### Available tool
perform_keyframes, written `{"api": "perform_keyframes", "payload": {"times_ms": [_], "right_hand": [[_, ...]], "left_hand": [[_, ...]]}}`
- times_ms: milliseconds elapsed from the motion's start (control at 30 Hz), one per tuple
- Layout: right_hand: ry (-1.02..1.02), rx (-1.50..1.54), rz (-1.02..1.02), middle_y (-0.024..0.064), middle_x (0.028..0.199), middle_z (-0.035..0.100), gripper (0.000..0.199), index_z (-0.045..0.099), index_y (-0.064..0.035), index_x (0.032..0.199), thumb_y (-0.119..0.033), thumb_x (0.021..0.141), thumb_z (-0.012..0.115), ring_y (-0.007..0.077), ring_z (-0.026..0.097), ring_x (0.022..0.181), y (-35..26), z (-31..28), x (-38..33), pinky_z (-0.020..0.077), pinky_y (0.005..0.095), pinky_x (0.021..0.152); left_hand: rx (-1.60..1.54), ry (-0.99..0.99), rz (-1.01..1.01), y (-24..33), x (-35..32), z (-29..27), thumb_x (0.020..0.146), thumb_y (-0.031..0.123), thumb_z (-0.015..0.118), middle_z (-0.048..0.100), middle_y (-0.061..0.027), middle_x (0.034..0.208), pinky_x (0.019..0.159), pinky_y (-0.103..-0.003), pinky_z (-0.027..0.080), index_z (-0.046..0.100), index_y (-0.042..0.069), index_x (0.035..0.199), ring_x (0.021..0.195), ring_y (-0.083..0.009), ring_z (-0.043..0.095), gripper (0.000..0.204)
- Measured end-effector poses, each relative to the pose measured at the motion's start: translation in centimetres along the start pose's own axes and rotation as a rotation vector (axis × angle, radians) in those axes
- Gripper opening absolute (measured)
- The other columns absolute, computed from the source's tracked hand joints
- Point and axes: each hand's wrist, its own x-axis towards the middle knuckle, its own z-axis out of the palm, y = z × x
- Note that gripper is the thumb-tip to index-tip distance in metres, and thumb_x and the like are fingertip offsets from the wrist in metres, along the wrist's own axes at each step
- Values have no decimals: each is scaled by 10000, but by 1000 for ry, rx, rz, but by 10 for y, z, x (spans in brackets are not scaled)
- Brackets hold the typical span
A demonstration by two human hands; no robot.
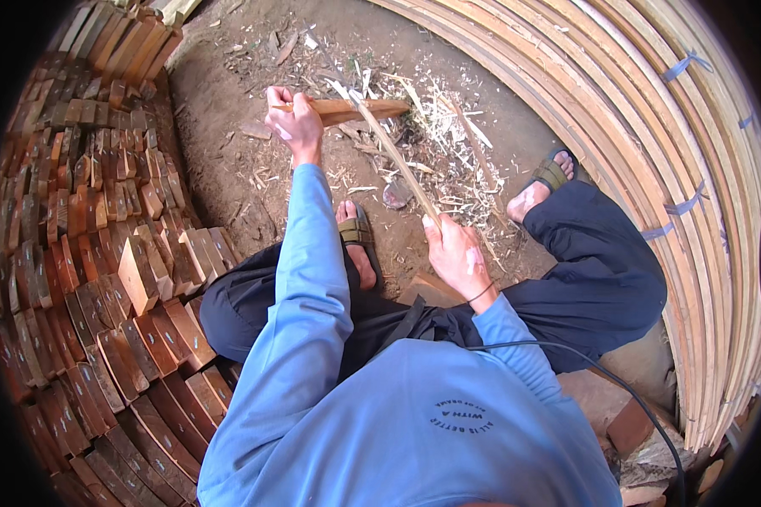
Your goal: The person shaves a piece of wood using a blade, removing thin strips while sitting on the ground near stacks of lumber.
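My left hand (294, 125) is closed round the near end of a tapered piece of wood (342, 111). It is held out flat above the dirt floor, its far end pointing right. My right hand (461, 258) grips the lower end of a long wooden-handled chopping tool (402, 165). The pale handle slants up and left, and its upper end meets or crosses the wood piece. The tool's head is small and blurred there, so its exact shape is hard to tell. Pale wood shavings (452, 139) lie scattered under and to the right of the piece.
Stacked wooden blocks (135, 338) fill the left side. Long bundled wood strips (651, 110), tied with blue bands, curve along the right. My sandalled feet (359, 237) are spread on the dirt. A black cable (600, 369) runs over my right leg.
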Motion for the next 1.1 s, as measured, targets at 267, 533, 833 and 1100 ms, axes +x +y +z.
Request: {"api": "perform_keyframes", "payload": {"times_ms": [267,533,833,1100], "right_hand": [[10,1,-18,277,732,606,341,608,42,1023,-274,989,484,460,625,744,4,-7,12,474,522,655],[-14,-77,7,272,724,619,362,644,32,946,-292,991,489,433,641,707,28,7,15,484,509,620],[-138,-147,95,306,792,627,407,625,78,903,-290,986,474,486,618,806,28,5,20,493,533,766],[-110,1,54,322,837,625,391,611,74,998,-276,1008,437,489,612,831,27,-4,13,490,528,775]], "left_hand": [[53,4,2,-19,4,-2,728,-3,480,413,-84,607,563,-365,490,351,22,701,548,-196,536,134],[-54,5,-15,-16,3,0,725,-4,475,405,-73,604,556,-355,504,349,22,691,546,-200,544,133],[-92,6,14,-4,0,1,729,5,489,385,-76,607,539,-342,487,349,13,688,540,-167,441,146],[114,-77,61,8,-1,16,704,54,530,392,-117,576,521,-361,382,383,12,688,517,-230,386,154]]}}
